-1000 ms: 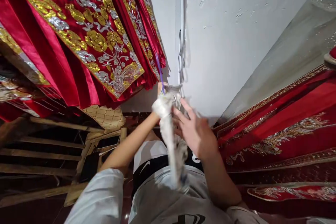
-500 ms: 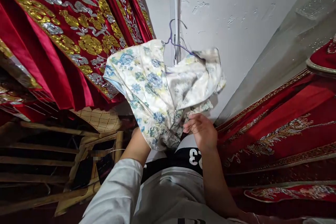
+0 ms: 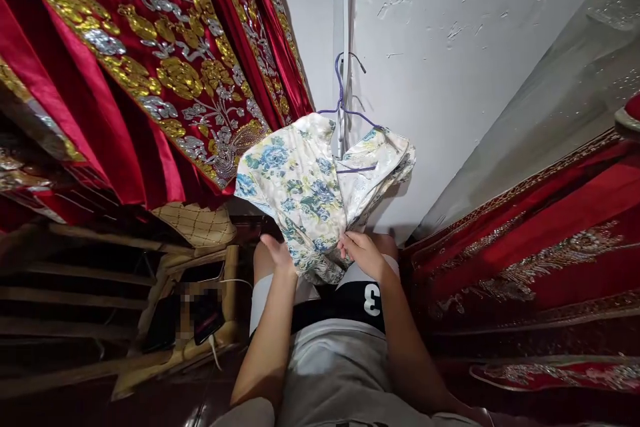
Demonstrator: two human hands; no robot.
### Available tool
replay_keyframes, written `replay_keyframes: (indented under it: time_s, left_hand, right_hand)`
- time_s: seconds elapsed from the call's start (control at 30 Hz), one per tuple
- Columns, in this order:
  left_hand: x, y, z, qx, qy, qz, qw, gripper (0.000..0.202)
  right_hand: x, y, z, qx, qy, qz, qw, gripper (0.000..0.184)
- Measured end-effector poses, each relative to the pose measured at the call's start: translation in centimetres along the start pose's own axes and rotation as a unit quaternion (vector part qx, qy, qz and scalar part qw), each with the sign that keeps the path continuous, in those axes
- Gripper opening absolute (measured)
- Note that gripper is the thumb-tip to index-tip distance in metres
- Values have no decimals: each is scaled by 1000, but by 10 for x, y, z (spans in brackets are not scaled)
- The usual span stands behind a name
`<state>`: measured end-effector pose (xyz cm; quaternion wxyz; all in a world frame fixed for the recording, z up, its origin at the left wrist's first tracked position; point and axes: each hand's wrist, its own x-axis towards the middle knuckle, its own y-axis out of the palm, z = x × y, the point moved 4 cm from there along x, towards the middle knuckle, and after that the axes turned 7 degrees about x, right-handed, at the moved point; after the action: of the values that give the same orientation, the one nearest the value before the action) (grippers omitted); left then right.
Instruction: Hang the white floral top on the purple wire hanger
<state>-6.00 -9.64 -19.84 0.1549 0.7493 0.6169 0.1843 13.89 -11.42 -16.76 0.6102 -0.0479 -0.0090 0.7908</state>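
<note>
A white garment with blue and green flowers (image 3: 310, 193) hangs on a purple wire hanger (image 3: 345, 103) in front of a white wall. My left hand (image 3: 278, 255) grips its lower left edge. My right hand (image 3: 364, 252) pinches the bunched hem on the right. Both hands are closed on the cloth, just above my lap.
Red robes with gold and silver embroidery (image 3: 150, 73) hang at the upper left. More red embroidered cloth (image 3: 530, 260) lies on the right. A wooden chair (image 3: 200, 320) with a phone and cable stands at the lower left. The white wall (image 3: 440, 67) is straight ahead.
A second ago the garment was a twisted bundle between my hands. It has since spread out on the hanger, and both hands have dropped to its lower hem.
</note>
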Motion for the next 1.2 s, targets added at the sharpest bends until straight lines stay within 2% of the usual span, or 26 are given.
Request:
replay_keyframes:
  time_s: [0.03,0.1,0.17,0.2,0.27,0.3,0.33,0.37,0.43,0.5,0.53,0.6,0.67,0.77,0.83,0.93,1.0,1.07,1.13,1.17,1.2]
  left_hand:
    - [0,3,0,12,-13,-11,1000,91]
    - [2,6,-3,68,-39,-55,995,79]
    - [7,2,-8,142,-13,-141,980,61]
    - [8,0,-13,175,34,-203,963,54]
    - [6,-1,-20,241,154,-327,901,48]
    - [2,2,-20,276,209,-369,863,48]
    - [-1,10,-18,314,253,-380,833,47]
    - [-2,20,-14,353,281,-355,819,46]
    - [-1,46,0,419,290,-227,830,38]
    - [1,68,14,448,256,-104,850,25]
    - [2,75,20,456,233,-72,856,20]
    - [7,81,25,472,200,-61,856,15]
    - [12,83,28,505,186,-56,841,15]
    - [18,82,33,550,183,-33,814,14]
    - [18,82,38,565,179,-10,805,13]
    - [18,84,42,582,170,40,794,13]
    - [21,86,34,593,160,79,785,12]
    - [28,91,13,587,161,106,786,9]
    - [41,99,-27,550,202,92,805,12]
    - [48,103,-53,518,245,57,818,23]
    - [55,108,-80,490,296,15,820,33]
  right_hand:
    - [2,1,1,14,-11,-10,1000,48]
    - [3,1,5,32,-28,-37,998,43]
    - [0,-5,10,25,-27,-73,997,41]
    - [-2,-10,13,10,-21,-91,996,41]
    - [-5,-18,17,-26,-7,-121,992,38]
    - [-6,-20,18,-37,-3,-129,991,37]
    - [-7,-21,18,-37,-3,-133,990,36]
    - [-6,-20,17,-27,-5,-132,991,35]
    - [-2,-13,13,20,-13,-120,992,33]
    - [4,-4,10,74,-10,-94,993,30]
    - [6,-1,11,95,-5,-79,992,29]
    - [13,1,20,126,2,-60,990,27]
    - [24,-6,41,149,-7,-74,986,25]
    - [47,-26,93,187,-60,-133,972,23]
    - [64,-36,133,198,-111,-151,962,23]
    - [81,-40,175,210,-156,-168,950,26]
    - [83,-36,185,208,-180,-160,948,27]
    - [77,-30,183,186,-203,-142,951,27]
    - [68,-25,176,152,-218,-130,955,29]
    - [64,-23,173,135,-222,-129,957,30]
    - [60,-22,171,120,-224,-131,958,32]
